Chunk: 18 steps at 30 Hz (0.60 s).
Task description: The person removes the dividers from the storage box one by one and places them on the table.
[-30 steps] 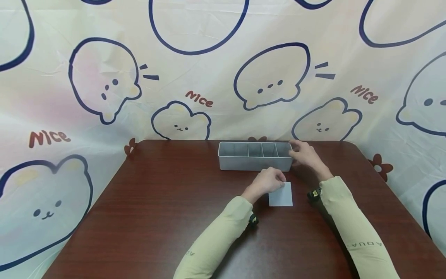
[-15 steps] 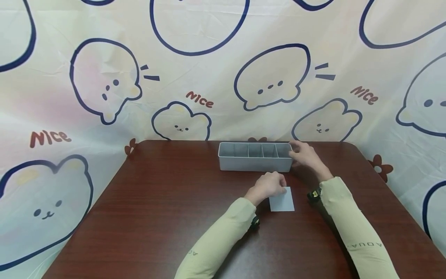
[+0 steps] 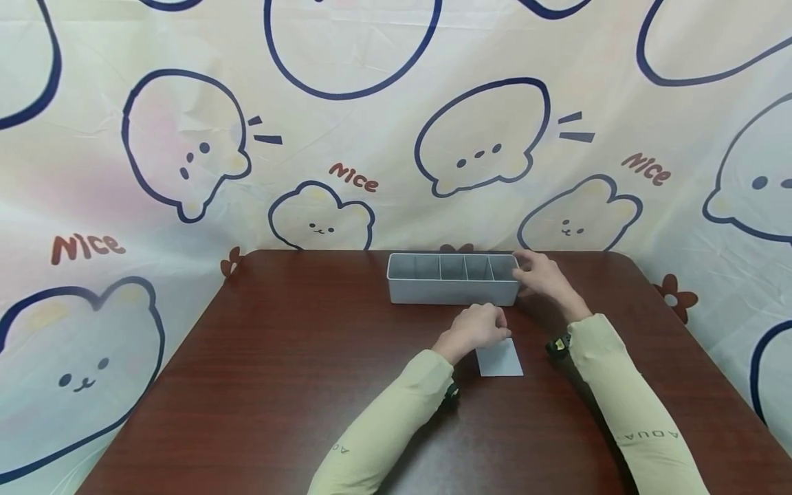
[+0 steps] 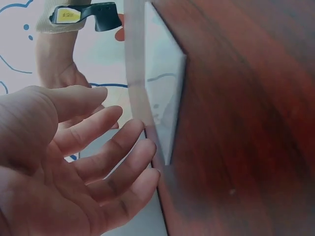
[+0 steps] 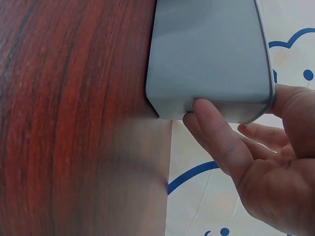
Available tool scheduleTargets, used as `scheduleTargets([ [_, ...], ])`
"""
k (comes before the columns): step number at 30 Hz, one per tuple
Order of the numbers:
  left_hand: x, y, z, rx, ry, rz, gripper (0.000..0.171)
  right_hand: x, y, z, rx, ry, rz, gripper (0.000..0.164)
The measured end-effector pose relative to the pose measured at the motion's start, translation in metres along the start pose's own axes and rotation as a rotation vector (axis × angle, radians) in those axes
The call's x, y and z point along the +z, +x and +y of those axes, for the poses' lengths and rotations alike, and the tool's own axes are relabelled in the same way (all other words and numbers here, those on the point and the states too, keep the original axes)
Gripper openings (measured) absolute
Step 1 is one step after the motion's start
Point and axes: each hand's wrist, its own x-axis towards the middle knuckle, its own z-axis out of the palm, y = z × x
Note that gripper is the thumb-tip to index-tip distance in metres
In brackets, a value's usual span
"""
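Note:
A light grey divided box (image 3: 452, 292) stands near the far edge of the table. My right hand (image 3: 547, 278) holds its right end. In the right wrist view, the thumb is at the rim and the fingertips (image 5: 209, 110) touch the end wall of the box (image 5: 211, 54). A thin, pale square tile (image 3: 500, 361) lies in front of the box. Just over its far edge is my left hand (image 3: 473, 330). In the left wrist view, that hand's fingers (image 4: 140, 150) are loosely bent and hold nothing, with the glossy tile (image 4: 165, 93) beside them.
The dark red-brown wooden table (image 3: 278, 378) extends to both sides of the arms. Behind it hangs a pale cloth (image 3: 396, 137) with cartoon outlines. Dividers split the box into several compartments.
Left hand and tile have shifted slightly towards me, mostly in the first half second. The left fingers now appear off the tile. The right hand stays at the box.

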Motion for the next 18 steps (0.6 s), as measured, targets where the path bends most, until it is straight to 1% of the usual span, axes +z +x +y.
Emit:
scheduleTargets([
  [2, -0.003, 0.0, 0.001, -0.004, -0.014, -0.006, 0.014, 0.0, 0.0, 0.0, 0.003, 0.003, -0.002, 0.058],
  [5, -0.009, -0.001, 0.001, 0.014, -0.014, -0.003, 0.016, 0.0, 0.0, 0.0, 0.007, 0.014, -0.004, 0.059],
  [10, -0.019, -0.001, 0.0, 0.054, 0.003, 0.029, 0.017, 0.0, 0.0, 0.0, 0.006, 0.014, -0.004, 0.058],
  [18, -0.035, -0.006, -0.001, 0.093, 0.001, 0.077, 0.017, 0.001, 0.001, -0.001, 0.008, 0.006, 0.002, 0.058],
])
